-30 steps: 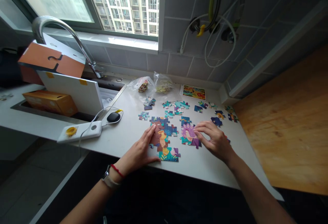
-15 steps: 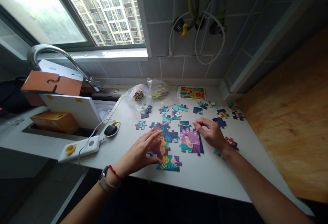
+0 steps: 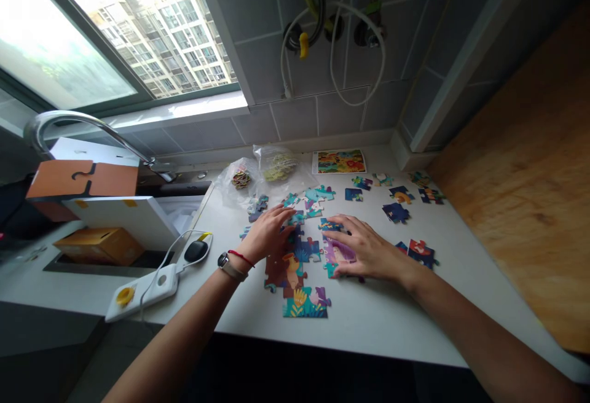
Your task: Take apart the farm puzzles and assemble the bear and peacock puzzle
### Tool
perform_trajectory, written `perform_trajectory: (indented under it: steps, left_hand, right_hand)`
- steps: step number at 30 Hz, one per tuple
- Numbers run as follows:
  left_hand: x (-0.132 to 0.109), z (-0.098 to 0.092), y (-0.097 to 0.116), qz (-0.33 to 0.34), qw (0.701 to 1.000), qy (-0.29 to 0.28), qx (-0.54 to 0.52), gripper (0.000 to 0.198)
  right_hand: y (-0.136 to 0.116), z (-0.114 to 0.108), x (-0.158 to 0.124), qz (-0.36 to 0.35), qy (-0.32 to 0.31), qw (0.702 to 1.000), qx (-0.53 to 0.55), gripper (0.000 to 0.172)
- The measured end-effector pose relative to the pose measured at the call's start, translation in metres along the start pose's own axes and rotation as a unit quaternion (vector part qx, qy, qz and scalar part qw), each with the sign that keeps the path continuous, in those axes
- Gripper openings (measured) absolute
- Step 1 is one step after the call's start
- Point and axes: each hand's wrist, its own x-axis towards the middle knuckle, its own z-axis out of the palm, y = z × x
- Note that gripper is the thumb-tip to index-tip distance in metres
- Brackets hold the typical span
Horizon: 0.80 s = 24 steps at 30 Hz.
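Left hand (image 3: 266, 236) rests on assembled jigsaw pieces (image 3: 288, 273), right hand (image 3: 369, 249) on peacock section (image 3: 338, 253); both grips spread, nothing pinched.

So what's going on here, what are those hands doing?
A person has jigsaw pieces spread out on a white countertop. Their left hand rests on top of a joined section of pieces. Their right hand lies over another joined section with a purple bird, mostly covering it. A small picture card and two plastic bags of pieces sit near the wall.
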Motion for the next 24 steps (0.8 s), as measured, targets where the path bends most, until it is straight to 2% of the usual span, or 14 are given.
perform_trajectory:
  steps: [2,4,8,12,15,18,21,24]
  left_hand:
    - [0.008,0.002,-0.001,0.010,1.000,-0.002,0.001,0.030]
    - [0.013,0.002,-0.002,0.012,1.000,-0.003,-0.004,0.029]
    - [0.017,0.003,-0.005,0.008,1.000,-0.004,-0.023,0.027]
    - [0.017,0.009,-0.012,0.002,0.999,0.003,-0.037,0.030]
    - [0.016,0.012,-0.018,-0.001,0.999,0.009,-0.044,0.035]
    - [0.010,0.014,-0.024,0.006,0.998,0.027,-0.064,0.036]
    - [0.004,0.015,-0.024,0.003,0.995,0.043,-0.084,0.035]
    - [0.001,0.015,-0.021,-0.003,0.995,0.050,-0.085,0.030]
  right_hand:
    - [0.003,0.001,-0.002,0.002,-0.014,1.000,-0.008,0.086]
    - [0.005,0.001,-0.003,0.008,-0.024,1.000,-0.007,0.085]
    - [0.006,0.000,-0.003,0.010,-0.035,0.999,0.000,0.069]
    - [0.008,0.000,-0.003,0.012,-0.015,1.000,-0.006,0.052]
    - [0.007,0.000,-0.002,0.014,-0.008,1.000,-0.007,0.045]
    - [0.006,-0.001,-0.002,0.008,-0.034,0.999,-0.011,0.038]
    - [0.005,-0.002,-0.001,0.003,-0.052,0.998,-0.017,0.030]
    - [0.007,-0.002,0.000,0.003,-0.045,0.999,-0.018,0.025]
